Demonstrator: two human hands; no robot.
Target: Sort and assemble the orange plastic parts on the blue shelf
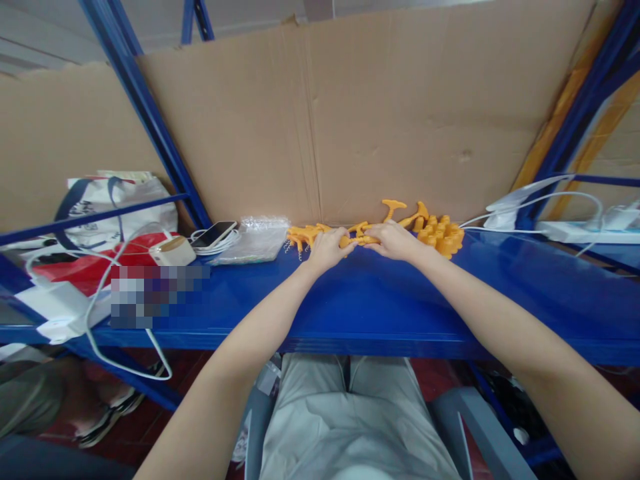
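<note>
Both my hands are together over the back of the blue shelf. My left hand (329,248) is closed around an orange plastic piece (345,241), mostly hidden by the fingers. My right hand (394,240) pinches another orange plastic piece (369,239), close to the left one; whether the two pieces join I cannot tell. Beside my left hand lie several orange corkscrews (301,235) with bare metal spirals. Behind my right hand are an orange T-shaped handle (394,205) and another orange handled piece (420,213). To its right stands a cluster of orange tubes (441,235).
A clear plastic bag (260,240), a phone (215,235) and a coiled white cable lie left of the corkscrews. Further left are a white charger (173,250) and a cloth bag (120,203). Cardboard (400,113) walls the back; a power strip (575,232) is at right.
</note>
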